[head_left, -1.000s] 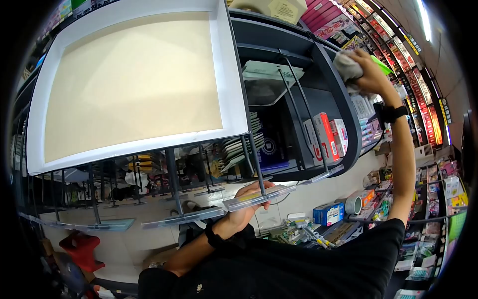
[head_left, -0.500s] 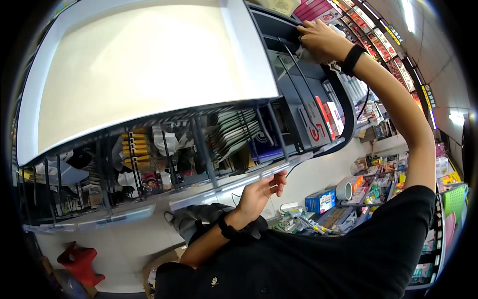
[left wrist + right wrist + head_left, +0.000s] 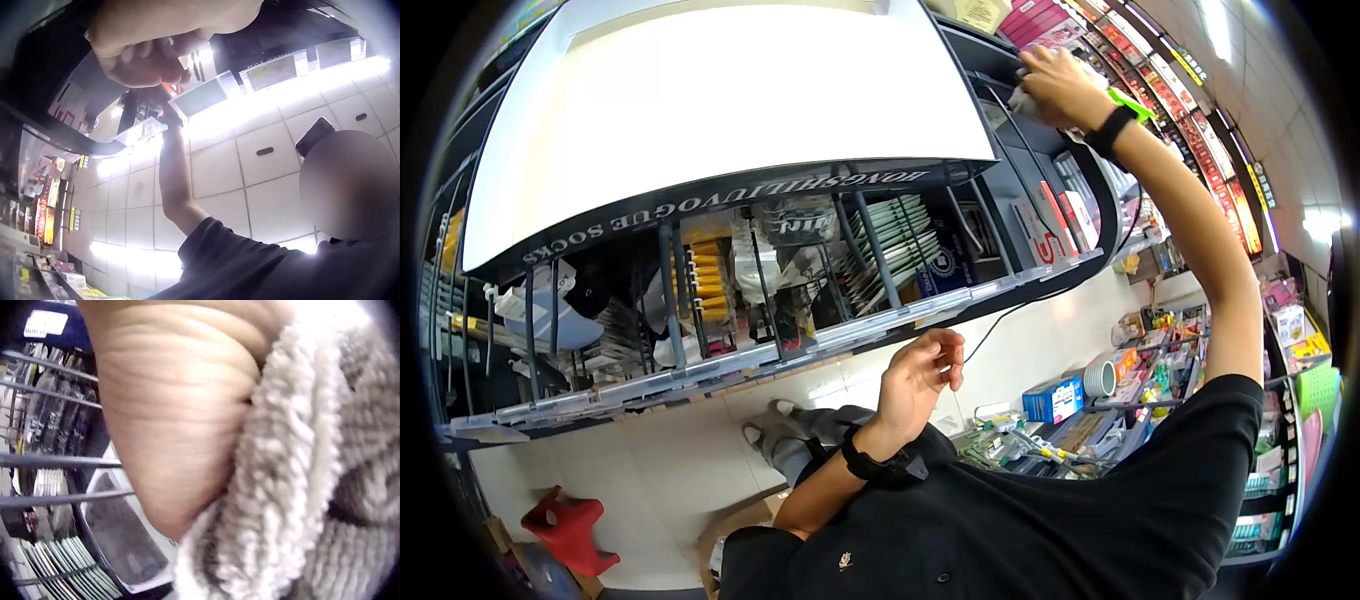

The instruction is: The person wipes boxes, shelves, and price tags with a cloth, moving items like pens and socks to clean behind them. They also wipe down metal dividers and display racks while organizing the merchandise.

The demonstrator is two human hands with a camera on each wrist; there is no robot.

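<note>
Closest in is the person's black shirt (image 3: 1050,520), with the left forearm coming out of it toward 11 o'clock and a dark band at the wrist. The left hand (image 3: 920,372) sits just under the clear price rail (image 3: 880,322) along the front of the rack (image 3: 1102,210). Its fingers are loosely curled with nothing in them, and neither view shows whether the fingertips actually touch the rail or are just below it. That rail is the rack's long line, running roughly 8 o'clock to 2 o'clock across the head view. Packets hang behind the wire dividers and a big white panel (image 3: 730,110) sits on top. Here's the bit that matters: the cloth (image 3: 1028,103) is way up at about 1 o'clock from the left hand, well apart from it, at the rack's upper back corner above the red boxes (image 3: 1052,238). The right hand (image 3: 1062,82) has it, arm raised high, fingers bunched round it and holding it against the dark edge there. The right wrist view is basically all palm and fluffy grey-white pile, so that grip looks pretty solid. So the right hand is on the cloth and the left is nowhere near it. Farther off there's a blue box (image 3: 1055,398) among clutter at 4 o'clock, a red stool (image 3: 565,525) on the floor at 7 o'clock, and long wall shelves (image 3: 1195,110) running away at 1 o'clock.
</note>
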